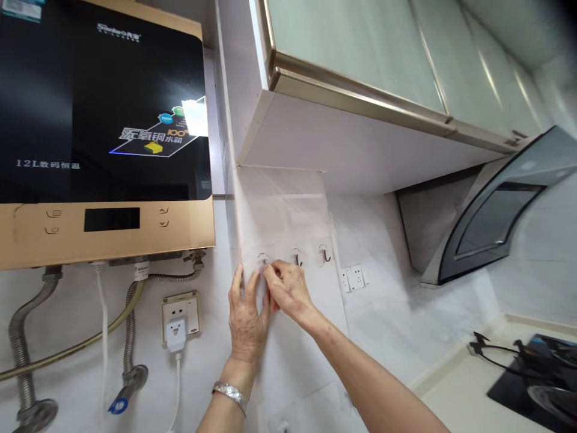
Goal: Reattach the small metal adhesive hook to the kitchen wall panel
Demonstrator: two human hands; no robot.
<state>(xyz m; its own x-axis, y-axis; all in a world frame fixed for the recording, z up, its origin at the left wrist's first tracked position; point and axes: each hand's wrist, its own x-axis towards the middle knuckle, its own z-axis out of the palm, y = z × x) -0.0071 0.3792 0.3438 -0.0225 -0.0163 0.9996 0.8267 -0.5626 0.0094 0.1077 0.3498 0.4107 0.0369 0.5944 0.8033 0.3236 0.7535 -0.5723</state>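
Three clear adhesive wall hooks with metal prongs are stuck in a row on the white wall panel: a left hook [262, 258], a middle hook [296, 257] and a right hook [324, 254]. My right hand [289, 290] pinches the prong of the left hook, its fingertips covering the lower part. Below and left of that hook, my left hand [247, 316] rests against the panel with fingers apart, a silver bracelet [230, 396] on its wrist. A small reddish bit shows between the hands; what it is I cannot make out.
A black and gold water heater [103, 108] hangs at left, with pipes and a plugged socket [180, 316] below. Overhead juts a wall cabinet [342, 138]. At right are a double socket [353, 278], a range hood [487, 222] and a gas stove [532, 373].
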